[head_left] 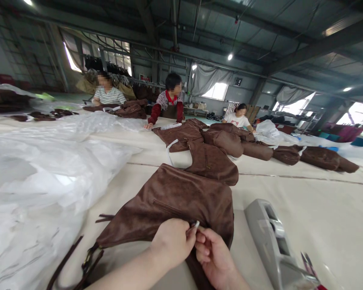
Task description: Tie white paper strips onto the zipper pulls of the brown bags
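Note:
A brown leather bag (175,193) lies flat on the pale table (290,187) in front of me, its strap and metal buckle at the lower left. Over the bag's lower edge, my left hand (174,241) pinches a small white piece (197,224) between thumb and finger. My right hand (213,253) meets it from the right, fingers curled in a pinch at the same spot; what its fingertips hold is too small to tell. Part of the strap runs down behind my right hand.
Clear plastic bags (48,173) cover the left side. A grey tape dispenser (269,241) stands at the right, with red-handled scissors (310,266) beside it. More brown bags (211,159) lie beyond. Three people are across the table, one in red sleeves (155,113).

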### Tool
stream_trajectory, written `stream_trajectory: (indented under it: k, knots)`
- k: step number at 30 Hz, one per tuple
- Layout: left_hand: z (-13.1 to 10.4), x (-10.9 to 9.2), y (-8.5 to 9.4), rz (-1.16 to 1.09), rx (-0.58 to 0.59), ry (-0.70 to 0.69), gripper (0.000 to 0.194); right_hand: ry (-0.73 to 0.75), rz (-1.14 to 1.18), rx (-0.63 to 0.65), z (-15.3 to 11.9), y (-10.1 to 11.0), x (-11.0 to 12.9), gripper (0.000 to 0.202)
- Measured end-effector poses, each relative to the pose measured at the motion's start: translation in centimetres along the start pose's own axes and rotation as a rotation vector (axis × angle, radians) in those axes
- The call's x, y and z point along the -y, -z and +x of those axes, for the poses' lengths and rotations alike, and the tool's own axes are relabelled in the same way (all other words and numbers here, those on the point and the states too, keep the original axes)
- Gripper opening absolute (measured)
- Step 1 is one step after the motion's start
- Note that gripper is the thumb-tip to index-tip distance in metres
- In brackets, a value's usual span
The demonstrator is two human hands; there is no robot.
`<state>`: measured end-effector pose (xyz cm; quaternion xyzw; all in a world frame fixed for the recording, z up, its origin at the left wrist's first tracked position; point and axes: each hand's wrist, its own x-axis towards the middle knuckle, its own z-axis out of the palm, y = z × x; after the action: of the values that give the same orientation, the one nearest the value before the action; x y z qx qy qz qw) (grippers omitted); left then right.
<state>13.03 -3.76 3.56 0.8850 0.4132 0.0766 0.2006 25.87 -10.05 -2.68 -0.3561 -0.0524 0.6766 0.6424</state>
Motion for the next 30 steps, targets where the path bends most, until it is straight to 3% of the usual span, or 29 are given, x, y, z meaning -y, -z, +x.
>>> stream_trajectory:
  k: [11,21,30]
  knots:
    - [-0.1,-0.1,0.3,-0.076,-0.119,-0.095,0.019,0.081,-0.15,0.002,-0.2,-0.2,0.0,0.028]
    - [-0.1,0.2,0.5,-0.003,-0.152,-0.281,0.02,0.111,-0.223,-0.001,-0.4,-0.5,0.1,0.031]
    - [0.0,0.6,1.6,0.057,-0.067,-0.436,0.02,0.115,-0.243,-0.015,-0.4,-0.6,-0.1,0.033]
